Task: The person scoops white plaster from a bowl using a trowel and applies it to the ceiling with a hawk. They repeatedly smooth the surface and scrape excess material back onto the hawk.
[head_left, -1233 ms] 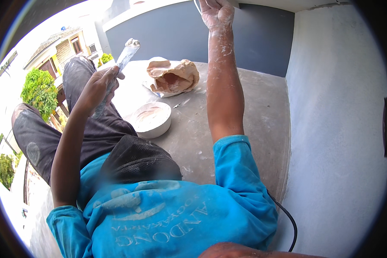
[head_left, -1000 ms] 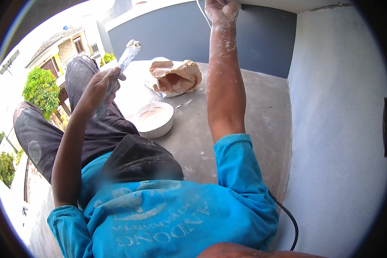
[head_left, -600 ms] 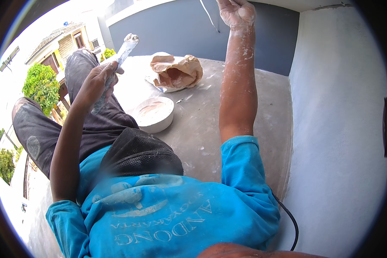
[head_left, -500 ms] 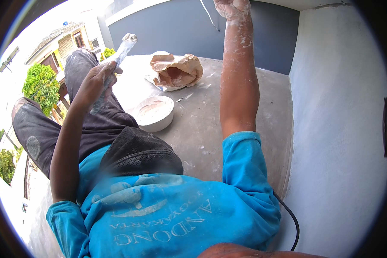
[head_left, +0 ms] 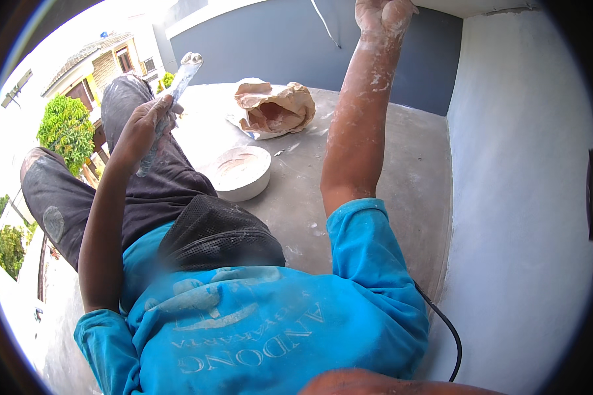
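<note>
My left hand (head_left: 143, 128) is closed around a long, narrow tool (head_left: 181, 78) smeared with pale plaster. The tool slants up and to the right above my dark trousers, with a lump of plaster at its upper end; its exact kind is unclear. My right arm reaches up, and my right hand (head_left: 383, 18), coated in white plaster, is at the top edge. Its fingers look curled, but the picture edge cuts them off and hides what they hold. Below and between my hands is a white bowl (head_left: 252, 186) with pale paste in it.
Behind the bowl, an open, crumpled paper sack (head_left: 298, 105) lies on the grey floor (head_left: 402, 174). A grey-blue wall (head_left: 257, 46) stands beyond it and a whitish wall (head_left: 514, 178) on the right. A black cable (head_left: 449, 329) hangs by my right shoulder. Trees and a house are at left.
My right hand and forearm have swung a little to the right at the top, while the elbow has shifted left. My left hand keeps its hold on the tool nearly unmoved.
</note>
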`<state>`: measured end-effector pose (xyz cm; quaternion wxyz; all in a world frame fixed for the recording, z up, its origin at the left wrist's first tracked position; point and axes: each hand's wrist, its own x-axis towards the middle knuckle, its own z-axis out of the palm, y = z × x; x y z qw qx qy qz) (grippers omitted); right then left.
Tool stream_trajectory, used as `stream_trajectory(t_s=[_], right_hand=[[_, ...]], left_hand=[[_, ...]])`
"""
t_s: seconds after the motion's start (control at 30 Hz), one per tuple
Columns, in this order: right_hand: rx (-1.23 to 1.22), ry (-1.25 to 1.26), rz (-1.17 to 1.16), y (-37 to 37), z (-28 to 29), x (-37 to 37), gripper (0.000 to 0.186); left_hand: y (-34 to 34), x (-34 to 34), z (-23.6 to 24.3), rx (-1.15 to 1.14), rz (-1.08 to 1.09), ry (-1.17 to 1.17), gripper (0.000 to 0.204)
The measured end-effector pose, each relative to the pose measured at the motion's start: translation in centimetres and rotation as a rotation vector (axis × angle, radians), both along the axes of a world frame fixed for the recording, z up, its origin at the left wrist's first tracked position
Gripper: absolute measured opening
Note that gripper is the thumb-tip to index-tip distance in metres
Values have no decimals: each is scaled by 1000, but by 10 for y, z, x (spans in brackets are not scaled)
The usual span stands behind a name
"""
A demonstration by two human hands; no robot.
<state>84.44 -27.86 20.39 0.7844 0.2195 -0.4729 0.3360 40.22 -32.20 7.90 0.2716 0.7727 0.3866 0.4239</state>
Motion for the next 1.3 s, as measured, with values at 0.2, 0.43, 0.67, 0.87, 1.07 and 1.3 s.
stream_trajectory(t_s=[0.2,0.43,0.67,0.87,1.07,1.3], right_hand=[[-267,390,-451,26,-65,-44,52],[-259,411,-569,66,-30,-52,39],[-347,360,-569,76,-24,-53,34],[-165,379,-638,25,-26,-100,60],[-303,359,-566,-7,-24,-137,49],[-455,201,-564,-39,0,-185,24]], left_hand=[[-5,-1,6,-29,46,15,38],[-19,-6,5,-26,102,-4,40],[-19,-8,2,-62,88,-9,42],[-21,-5,4,-73,94,-5,41],[-17,-8,3,-68,80,-5,42],[-15,-16,-1,-56,76,-28,41]])
